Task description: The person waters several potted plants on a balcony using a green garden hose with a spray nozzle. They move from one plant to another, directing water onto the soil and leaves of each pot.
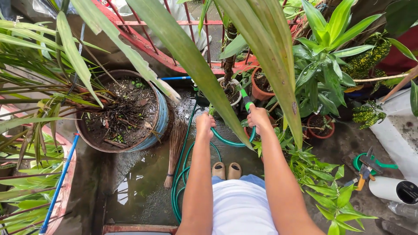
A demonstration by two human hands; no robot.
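- Long green leaves (261,65) hang right across your right hand (258,118), crowding its way forward.
- Potted plants (320,78) crowd your right; a large soil-filled pot (126,113) blocks the left.
- Open room lies low over the wet floor (143,182), beside the broom (174,152).

You have one view only, head-mounted, looking steeply down your own front; nothing to cross-check it against. Your torso fills the bottom centre and both forearms run up to mid-frame, so it sits close to the body. Wet floor (148,182) lies directly below, lower centre. The view faces forward toward the red railing (148,43) along the top edge. Long leaves (191,56) hang right in front of the lens, crossing the frame from the top. The big pot (162,117) sits centre left.
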